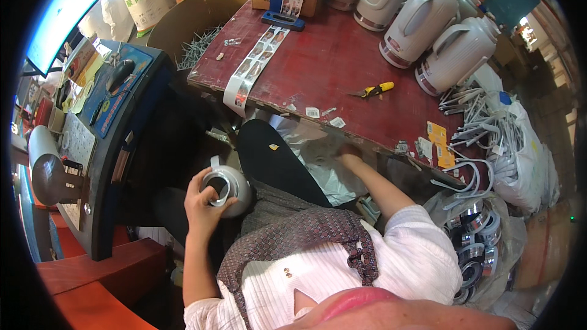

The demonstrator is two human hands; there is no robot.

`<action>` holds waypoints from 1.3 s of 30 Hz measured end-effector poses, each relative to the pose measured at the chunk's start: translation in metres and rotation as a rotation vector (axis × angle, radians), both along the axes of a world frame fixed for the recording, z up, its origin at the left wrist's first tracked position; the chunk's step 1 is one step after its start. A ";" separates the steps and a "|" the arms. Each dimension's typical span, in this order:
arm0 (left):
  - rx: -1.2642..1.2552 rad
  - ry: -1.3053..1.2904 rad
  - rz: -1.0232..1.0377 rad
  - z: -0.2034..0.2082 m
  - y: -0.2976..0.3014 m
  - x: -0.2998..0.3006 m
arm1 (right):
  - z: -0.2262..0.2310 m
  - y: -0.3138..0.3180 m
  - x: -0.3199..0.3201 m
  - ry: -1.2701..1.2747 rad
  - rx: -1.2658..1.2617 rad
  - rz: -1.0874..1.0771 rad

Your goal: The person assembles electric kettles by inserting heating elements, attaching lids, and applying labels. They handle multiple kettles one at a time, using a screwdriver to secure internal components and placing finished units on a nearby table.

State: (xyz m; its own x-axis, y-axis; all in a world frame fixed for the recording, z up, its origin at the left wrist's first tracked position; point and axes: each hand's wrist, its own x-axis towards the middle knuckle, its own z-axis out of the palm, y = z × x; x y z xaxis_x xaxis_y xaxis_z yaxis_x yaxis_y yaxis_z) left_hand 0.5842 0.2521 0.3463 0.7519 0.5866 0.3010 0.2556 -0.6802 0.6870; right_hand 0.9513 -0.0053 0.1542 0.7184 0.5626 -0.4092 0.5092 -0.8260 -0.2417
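Jug (243, 192) sits at eight o'clock, left hand (199, 203) pinching its rim; right hand (349, 153) at three, grip too unclear to tell.

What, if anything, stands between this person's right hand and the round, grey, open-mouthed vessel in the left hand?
Between the right hand and the vessel lie a black-trousered leg and, nearer that hand, crumpled translucent plastic.

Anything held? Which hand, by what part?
Left hand: thermos jug, by the rim of its open mouth. Right hand: shadowed, can't tell.
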 end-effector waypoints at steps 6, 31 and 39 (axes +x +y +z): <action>0.011 -0.347 -0.224 0.060 -0.006 0.006 | 0.088 0.005 -0.097 0.023 0.683 0.719; 0.096 -0.294 -0.157 0.060 -0.062 -0.007 | 0.291 0.098 -0.191 -0.302 0.801 1.424; 0.215 -0.284 -0.138 0.055 -0.068 0.006 | 0.321 0.092 -0.184 -0.087 0.254 1.418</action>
State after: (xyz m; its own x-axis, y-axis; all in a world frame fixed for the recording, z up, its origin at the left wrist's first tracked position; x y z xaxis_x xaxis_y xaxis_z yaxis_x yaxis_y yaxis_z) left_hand 0.5903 0.1841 0.4009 0.6879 0.3864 0.6143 -0.0287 -0.8313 0.5551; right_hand 0.7669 0.0864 0.4754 -0.4803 0.8593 -0.1759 0.8690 0.4388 -0.2287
